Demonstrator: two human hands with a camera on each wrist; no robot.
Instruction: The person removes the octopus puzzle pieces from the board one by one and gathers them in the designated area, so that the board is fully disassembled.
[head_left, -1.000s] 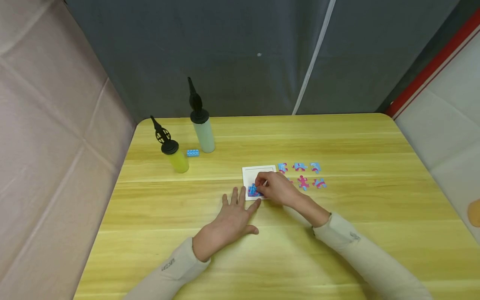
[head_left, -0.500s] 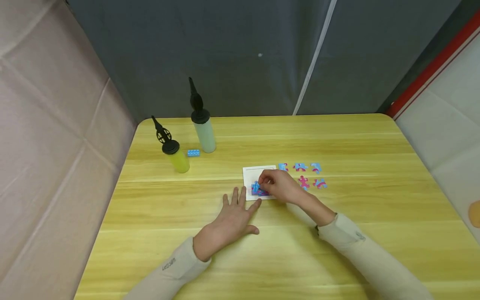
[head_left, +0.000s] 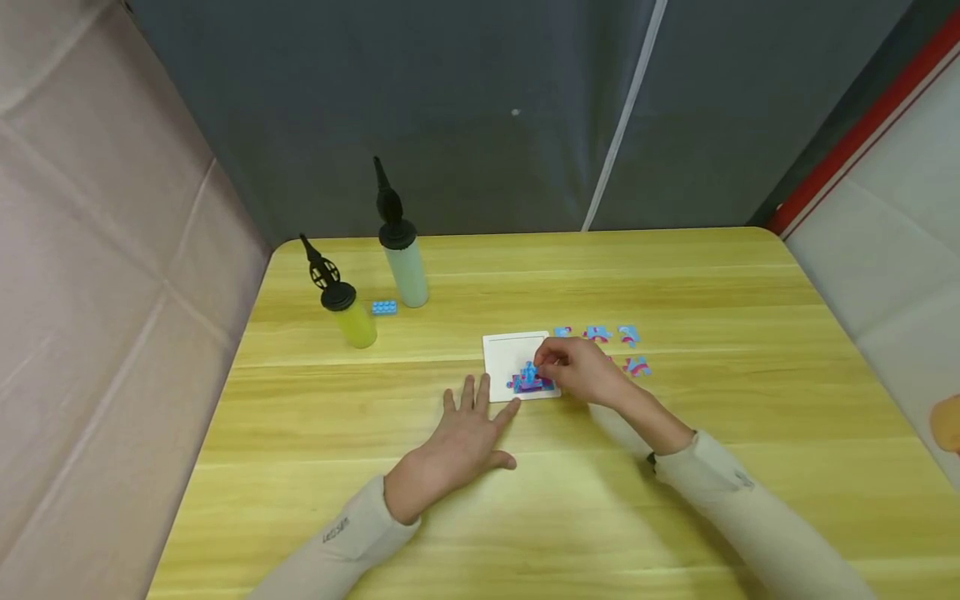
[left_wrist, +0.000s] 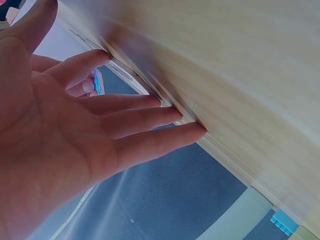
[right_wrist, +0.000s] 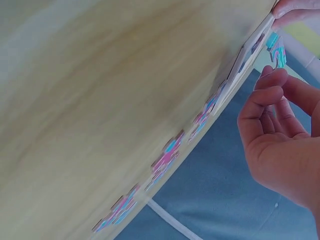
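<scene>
In the head view my right hand (head_left: 581,371) is over the right side of a white puzzle board (head_left: 498,354). Thumb and index finger pinch a blue-and-pink jigsaw piece (right_wrist: 278,54), raised above the board in the right wrist view. Under it, purple-and-blue pieces (head_left: 534,385) lie along the board's near side, partly covered in sight by the hand. My left hand (head_left: 459,437) lies with fingers spread and straight, its fingertips at the board's near left corner; in the left wrist view the fingertips (left_wrist: 197,131) touch the tabletop and board edge.
Several loose jigsaw pieces (head_left: 597,333) lie in two rows right of the board, some behind the right hand. At the back left stand a yellow pump bottle (head_left: 356,323) and a pale green one (head_left: 408,275), with a blue toy brick (head_left: 384,307) between them.
My right hand has shifted to the right over the board, still pinching the piece. The purple-and-blue patch now shows farther right on the board. My left hand has stayed in place.
</scene>
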